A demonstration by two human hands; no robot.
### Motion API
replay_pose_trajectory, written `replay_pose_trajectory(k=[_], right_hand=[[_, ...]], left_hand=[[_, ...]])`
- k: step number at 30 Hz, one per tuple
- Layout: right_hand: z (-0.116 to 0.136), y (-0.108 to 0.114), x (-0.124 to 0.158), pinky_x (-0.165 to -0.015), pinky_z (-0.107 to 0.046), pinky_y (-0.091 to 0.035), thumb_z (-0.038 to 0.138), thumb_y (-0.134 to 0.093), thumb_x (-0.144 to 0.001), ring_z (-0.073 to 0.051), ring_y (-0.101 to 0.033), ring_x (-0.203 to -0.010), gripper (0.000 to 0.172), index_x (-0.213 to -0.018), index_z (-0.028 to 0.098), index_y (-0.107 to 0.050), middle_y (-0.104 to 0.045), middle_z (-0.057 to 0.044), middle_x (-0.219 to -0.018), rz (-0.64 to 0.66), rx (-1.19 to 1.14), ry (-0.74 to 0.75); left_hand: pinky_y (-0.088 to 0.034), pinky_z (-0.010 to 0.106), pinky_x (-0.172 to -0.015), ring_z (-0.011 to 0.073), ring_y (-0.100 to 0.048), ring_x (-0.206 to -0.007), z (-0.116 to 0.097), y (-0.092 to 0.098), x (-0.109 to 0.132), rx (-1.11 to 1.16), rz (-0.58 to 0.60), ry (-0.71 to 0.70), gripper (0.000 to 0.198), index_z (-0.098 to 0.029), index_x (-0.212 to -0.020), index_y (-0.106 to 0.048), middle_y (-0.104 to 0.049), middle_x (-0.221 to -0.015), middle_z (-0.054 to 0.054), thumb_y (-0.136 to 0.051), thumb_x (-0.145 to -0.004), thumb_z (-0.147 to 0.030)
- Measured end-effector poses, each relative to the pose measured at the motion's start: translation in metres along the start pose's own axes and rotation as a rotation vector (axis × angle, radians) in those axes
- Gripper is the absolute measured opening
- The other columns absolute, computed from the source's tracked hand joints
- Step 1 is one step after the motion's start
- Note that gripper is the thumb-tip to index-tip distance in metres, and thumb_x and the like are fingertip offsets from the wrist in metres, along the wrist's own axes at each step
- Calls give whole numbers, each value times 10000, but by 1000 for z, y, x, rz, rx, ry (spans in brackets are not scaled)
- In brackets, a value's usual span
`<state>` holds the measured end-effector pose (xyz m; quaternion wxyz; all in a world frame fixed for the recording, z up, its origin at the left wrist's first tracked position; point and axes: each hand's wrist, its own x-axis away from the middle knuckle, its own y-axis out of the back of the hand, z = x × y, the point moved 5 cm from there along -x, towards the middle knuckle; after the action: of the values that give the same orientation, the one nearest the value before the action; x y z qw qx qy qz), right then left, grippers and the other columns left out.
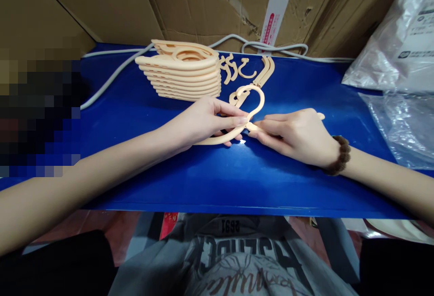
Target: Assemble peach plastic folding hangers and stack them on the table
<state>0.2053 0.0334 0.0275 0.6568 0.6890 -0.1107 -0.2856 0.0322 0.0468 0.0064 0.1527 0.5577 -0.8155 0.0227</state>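
Note:
A cream plastic hanger [217,140] is held over the blue table, its curved hook pointing up and away from me. My left hand [210,122] pinches it just left of the hook's base. On the other side, my right hand [294,133], with a brown band at the wrist, closes its fingers round the right arm of the hanger, whose tip shows beyond the knuckles. Behind my left hand stands a stack of cream hanger pieces [183,72]. Loose hooks [247,69] and slim curved pieces [265,71] lie to the right of the stack.
The blue table [217,183] has its front edge close to my body. Cardboard boxes [210,7] stand along the back, with a white cable [117,79] in front of them. Clear plastic bags [400,52] lie at the right. Part of the left side is pixelated.

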Motion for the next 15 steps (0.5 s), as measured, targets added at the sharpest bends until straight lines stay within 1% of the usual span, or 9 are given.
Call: replay_pose_trajectory(k=[2,4,7,9,11,12,15], right_hand=[[0,-1,0,-563,-306,-263,413,-384,-1116,-130,-624,-639,489,-953,160,-769,-747,-33,-826,3,-5,-5],[0,-1,0,-564,-305,-262,412,-384,-1116,-130,-630,-651,485,-960,160,-768,-750,-35,-838,5,-6,-7],[-1,-1,0,-557,-302,-251,416,-374,-1116,-119,-586,-603,506,-889,148,-739,-727,-36,-788,4,2,-3],[-1,-1,0,-556,-299,-250,416,-373,-1114,-115,-561,-585,512,-850,144,-717,-711,-35,-763,3,-1,9],[-2,-2,0,-559,-296,-257,411,-385,-1110,-116,-563,-596,492,-857,145,-714,-710,-34,-773,-1,-8,24],[-2,-2,0,-561,-295,-263,408,-394,-1107,-118,-569,-606,478,-874,144,-718,-713,-34,-782,-4,-11,32],[-3,-2,1,-581,-293,-294,405,-426,-1101,-127,-591,-639,437,-941,144,-738,-723,-37,-810,-17,-8,33]], left_hand=[[-591,155,-529,92,-689,-570,0,-1,0,12,6,9,121,-132,-994,-826,-770,-719,17,-733,-918,-142],[-589,153,-537,93,-695,-593,0,-2,-1,25,17,9,106,-128,-990,-810,-766,-731,14,-737,-915,-149],[-593,174,-553,115,-719,-651,-1,-4,-2,5,49,-30,74,-129,-973,-761,-747,-750,8,-713,-921,-151],[-571,182,-548,117,-711,-642,-2,-5,-1,-60,73,-83,65,-134,-961,-714,-714,-735,-2,-655,-946,-158],[-524,186,-532,108,-679,-608,-4,-7,1,-190,93,-175,98,-144,-992,-682,-691,-743,-8,-602,-972,-196],[-487,191,-519,103,-653,-593,-5,-7,3,-290,91,-239,122,-150,-1019,-675,-687,-756,-8,-593,-980,-231],[-374,226,-519,111,-584,-585,-9,-8,11,-679,37,-442,200,-171,-1043,-665,-682,-790,-2,-576,-996,-344]])
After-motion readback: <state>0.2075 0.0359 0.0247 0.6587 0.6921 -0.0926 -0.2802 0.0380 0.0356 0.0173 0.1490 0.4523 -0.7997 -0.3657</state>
